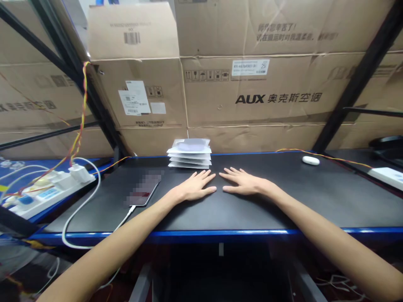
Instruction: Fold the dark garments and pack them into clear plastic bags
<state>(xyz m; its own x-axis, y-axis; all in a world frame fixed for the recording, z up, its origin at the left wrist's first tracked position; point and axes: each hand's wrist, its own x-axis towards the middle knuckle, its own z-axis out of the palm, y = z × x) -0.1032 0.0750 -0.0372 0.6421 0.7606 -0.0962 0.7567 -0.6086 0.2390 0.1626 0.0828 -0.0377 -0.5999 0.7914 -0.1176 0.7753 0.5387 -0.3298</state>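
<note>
A: How are the two hands disposed?

B: The left hand point(198, 187) rests palm down on the desk point(252, 216), its fingers extended and widely spread, with nothing in its grasp. The right hand point(243, 183) mirrors it: palm down, fingers spread, likewise holding nothing. The two are turned inward, near each other but separated by a narrow gap.

A: Where is the stack of white packets point(189, 159) in relation to them?

B: Just beyond the fingertips of the left hand, toward the far side of the desk. Several layers show along its front. Whether a fingertip touches the lowest layer cannot be told.

A: What lies to the left of the left hand?

B: A phone point(146, 195), its upper face obscured by pixelation, with a white cable point(132, 211) joined to its near end. Farther to the left, well apart from the hand, is a white power strip point(61, 196) carrying several plugs.

A: And around the right hand?

B: Beyond it and to its right lies a small, rounded white case point(311, 160). Beyond both hands, behind the desk, stands a cardboard panel point(208, 105) printed "AUX".
</note>
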